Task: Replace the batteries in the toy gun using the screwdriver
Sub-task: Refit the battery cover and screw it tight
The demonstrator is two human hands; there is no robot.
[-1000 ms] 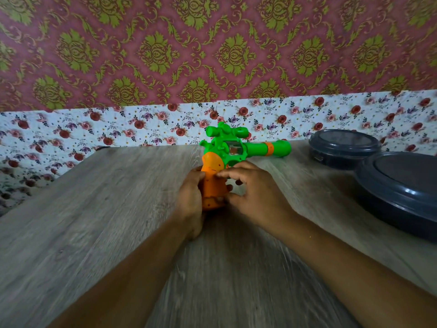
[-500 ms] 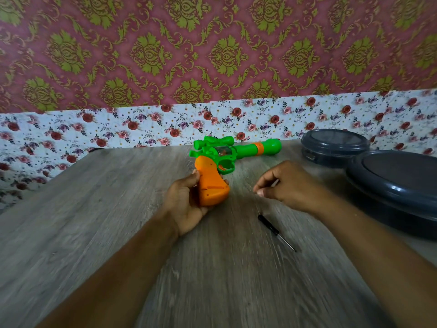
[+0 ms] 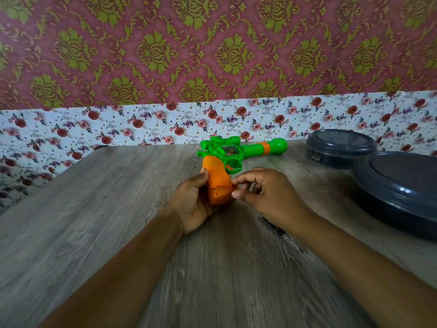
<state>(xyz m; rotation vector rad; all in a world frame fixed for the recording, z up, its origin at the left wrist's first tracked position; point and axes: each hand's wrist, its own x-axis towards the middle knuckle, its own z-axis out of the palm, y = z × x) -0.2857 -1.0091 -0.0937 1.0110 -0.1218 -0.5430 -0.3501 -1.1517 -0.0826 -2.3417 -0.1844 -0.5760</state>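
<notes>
Screwdriver [image 3: 282, 234] lies untouched on the worktop [image 3: 94, 221], lower right of centre, partly under the right wrist. The right hand [image 3: 267, 195], away from the toy gun [image 3: 227, 162] half a second ago, is back at its orange grip, fingers curled, holding nothing visible. The left hand [image 3: 192, 200] still grasps the grip. Likely probing the battery cover.

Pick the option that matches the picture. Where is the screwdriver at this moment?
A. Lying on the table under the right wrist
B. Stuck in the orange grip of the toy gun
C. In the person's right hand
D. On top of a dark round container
A: the screwdriver lies flat on the table, partly hidden under the wrist of the right hand, while the left hand holds the orange grip of the toy gun.
</notes>
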